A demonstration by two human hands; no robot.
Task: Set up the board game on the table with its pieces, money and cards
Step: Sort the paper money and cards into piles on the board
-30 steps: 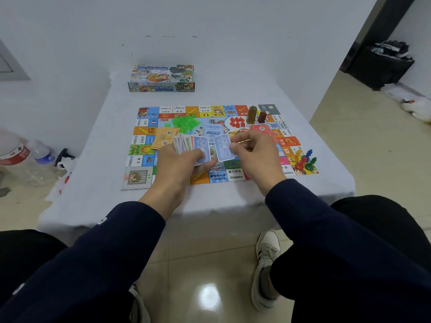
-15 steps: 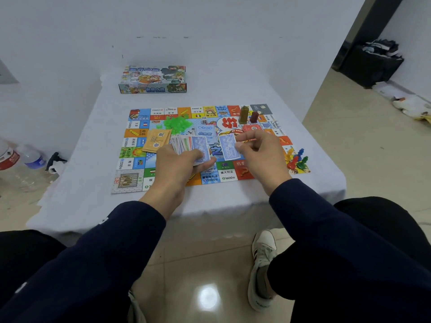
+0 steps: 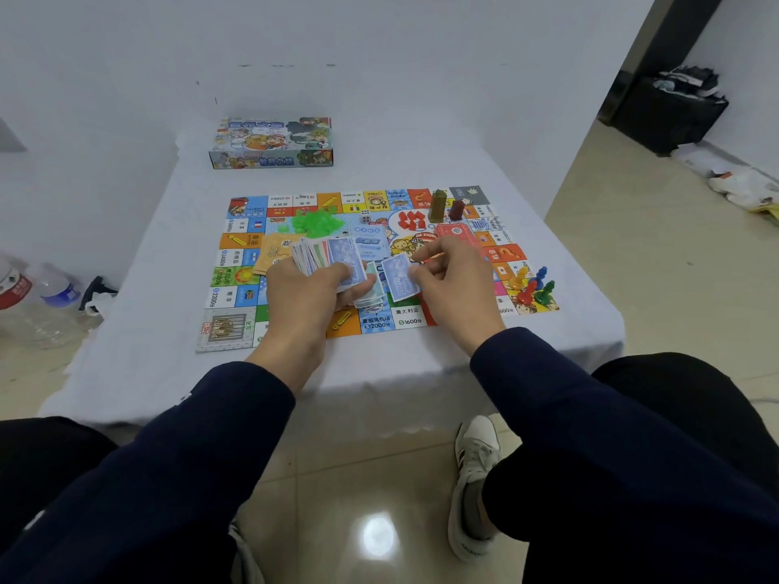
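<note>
Setup status, L to R: box (image 3: pixel 272 143) shut, far-left on worktop (image 3: pixel 147 288), well apart from board (image 3: pixel 236 263); board laid flat, centre. On board: tan cards (image 3: pixel 274 252) at left-centre, green houses (image 3: pixel 316 221) heaped just behind them, die (image 3: pixel 365 217) beside heap, red cards (image 3: pixel 453 233) right of centre, two upright blocks (image 3: pixel 438 206) near far edge, pawns (image 3: pixel 533 284) clustered at near-right corner. Est. pieces and cards largely out; money unsorted, prob. the remaining job. Left hand (image 3: pixel 307 295): fingers curled round fanned wad of notes (image 3: pixel 326 257), thumb across front; notes stick up and away past the knuckles, over board. Small pile (image 3: pixel 371 295) of notes on board just under and between both hands. Right hand (image 3: pixel 453 284): thumb and fingers pinch single blue note (image 3: pixel 398 276) by its right edge, note tilted, hanging left of the fingertips, just above pile, near but not touching wad; thin red-orange sliver also by the fingertips, cannot tell what. Judged: mid-deal, sorting notes by colour.
</note>
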